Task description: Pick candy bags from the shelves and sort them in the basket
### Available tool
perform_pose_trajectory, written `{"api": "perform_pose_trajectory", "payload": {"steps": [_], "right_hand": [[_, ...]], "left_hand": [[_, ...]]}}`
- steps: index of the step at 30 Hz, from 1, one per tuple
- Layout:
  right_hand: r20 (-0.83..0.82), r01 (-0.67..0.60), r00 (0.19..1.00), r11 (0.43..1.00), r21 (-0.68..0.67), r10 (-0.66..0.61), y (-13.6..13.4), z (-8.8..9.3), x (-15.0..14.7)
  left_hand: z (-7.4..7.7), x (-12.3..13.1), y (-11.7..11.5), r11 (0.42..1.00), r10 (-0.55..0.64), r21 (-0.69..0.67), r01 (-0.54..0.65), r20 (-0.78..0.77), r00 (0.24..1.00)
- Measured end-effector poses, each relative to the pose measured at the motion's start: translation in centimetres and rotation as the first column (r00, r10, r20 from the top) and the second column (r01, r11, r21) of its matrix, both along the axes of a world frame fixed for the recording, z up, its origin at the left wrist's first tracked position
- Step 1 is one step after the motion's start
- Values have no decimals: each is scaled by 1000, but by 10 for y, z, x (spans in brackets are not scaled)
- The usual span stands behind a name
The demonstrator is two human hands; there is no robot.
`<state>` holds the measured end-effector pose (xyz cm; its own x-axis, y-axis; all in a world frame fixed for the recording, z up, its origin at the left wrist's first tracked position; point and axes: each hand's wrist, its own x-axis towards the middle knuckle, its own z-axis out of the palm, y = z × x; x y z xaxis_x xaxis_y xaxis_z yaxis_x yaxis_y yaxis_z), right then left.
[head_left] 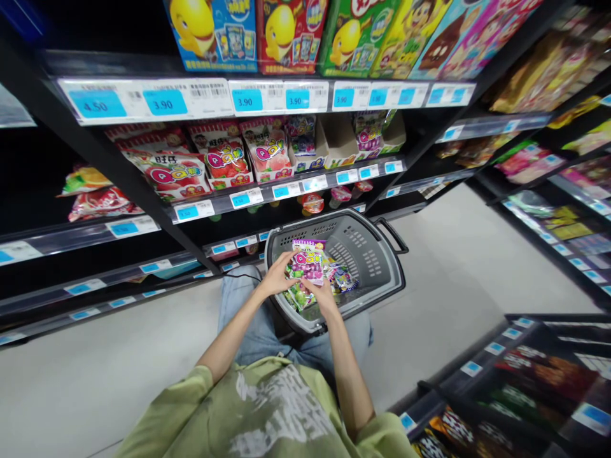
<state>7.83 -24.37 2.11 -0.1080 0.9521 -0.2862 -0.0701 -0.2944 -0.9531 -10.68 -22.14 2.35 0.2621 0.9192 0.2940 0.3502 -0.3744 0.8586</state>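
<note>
A purple and white bag of gummy candy (309, 261) is held upright over the basket, its printed front towards me. My left hand (278, 275) grips its left edge with closed fingers. At its lower right corner my right hand (321, 294) is closed on the same bag. Beneath both hands is the grey shopping basket (382, 292). Inside it lie a green candy bag (300, 298) and a dark blue-purple candy bag (341, 277), partly covered by the held bag and my hands.
Shelves in front carry red candy bags (174, 172), cardboard display boxes (338, 140) and colourful boxed sweets (289, 35) above. The basket's black handle (394, 235) sticks out to the right. Another rack (501, 381) stands at lower right, beside the pale floor (458, 267).
</note>
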Motion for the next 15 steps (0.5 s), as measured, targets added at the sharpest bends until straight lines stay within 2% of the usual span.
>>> {"api": "perform_pose_trajectory", "payload": {"steps": [15], "right_hand": [[-7,20,1000,1000,8,-20,-1,0,0]], "left_hand": [[-9,2,0,999,20,-25,-21,-48,999]]}}
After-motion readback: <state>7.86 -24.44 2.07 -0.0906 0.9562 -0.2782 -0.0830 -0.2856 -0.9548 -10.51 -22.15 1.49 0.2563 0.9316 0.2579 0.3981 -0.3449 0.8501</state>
